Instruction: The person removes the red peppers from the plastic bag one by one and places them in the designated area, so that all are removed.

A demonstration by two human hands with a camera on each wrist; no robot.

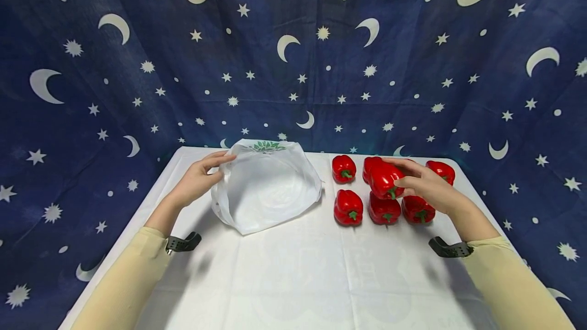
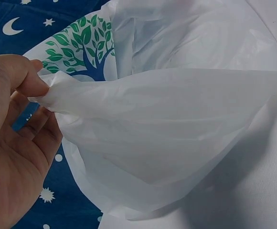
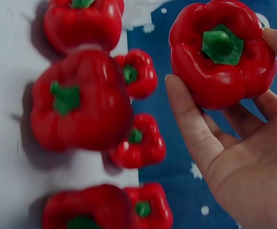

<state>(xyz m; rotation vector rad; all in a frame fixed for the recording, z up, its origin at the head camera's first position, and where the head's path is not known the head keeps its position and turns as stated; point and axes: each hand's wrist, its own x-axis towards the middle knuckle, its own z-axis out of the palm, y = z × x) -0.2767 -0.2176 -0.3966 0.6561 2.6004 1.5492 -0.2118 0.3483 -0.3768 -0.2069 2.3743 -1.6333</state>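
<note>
My left hand [image 1: 198, 180] pinches the rim of a white plastic bag [image 2: 148, 129] between thumb and fingers. The bag lies with its mouth open, and a green-leaved tree print shows on its far side. Over on the right, my right hand [image 1: 426, 187] grips a red bell pepper [image 3: 224, 52] with a green stem, held up above the others. Below it sit a front-middle pepper [image 1: 384, 213] and a front-right pepper [image 1: 418, 211]. Partly hidden behind the held one is another pepper [image 1: 368, 167].
Further peppers stand in two rough rows: a back-left pepper [image 1: 343, 168], a front-left pepper [image 1: 348, 208] and a back-right pepper [image 1: 442, 171]. A white cloth covers the table [image 1: 293, 279]. Behind it hangs a dark blue curtain [image 1: 257, 55] with moons and stars.
</note>
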